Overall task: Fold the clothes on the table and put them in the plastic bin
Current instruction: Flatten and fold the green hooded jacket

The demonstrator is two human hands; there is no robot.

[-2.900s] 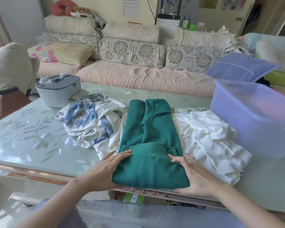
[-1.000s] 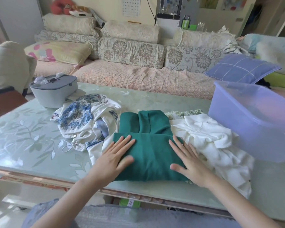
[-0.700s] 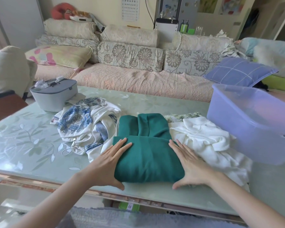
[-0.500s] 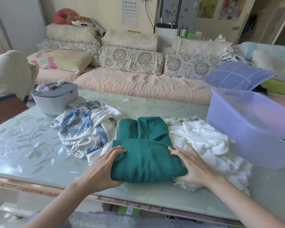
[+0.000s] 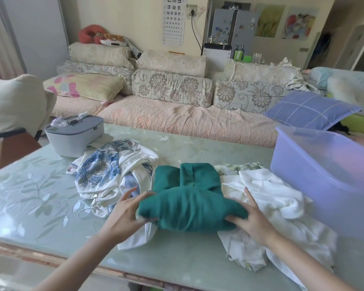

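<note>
The green sweater (image 5: 189, 206) has bunched up (folded), gripped by left hand (image 5: 124, 215) and right hand (image 5: 252, 221).

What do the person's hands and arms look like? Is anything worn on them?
Both are bare: the left hand and right hand show no gloves or watch, and no sleeve covers either forearm within the frame. Blur hides small things like rings.

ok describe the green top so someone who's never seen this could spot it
On the glass-topped table before the sofa, look at the near middle, between the blue-patterned heap and the plain white heap. The green top is the only dark-green piece and the only folded one, held at its ends by the left hand and right hand.
</note>
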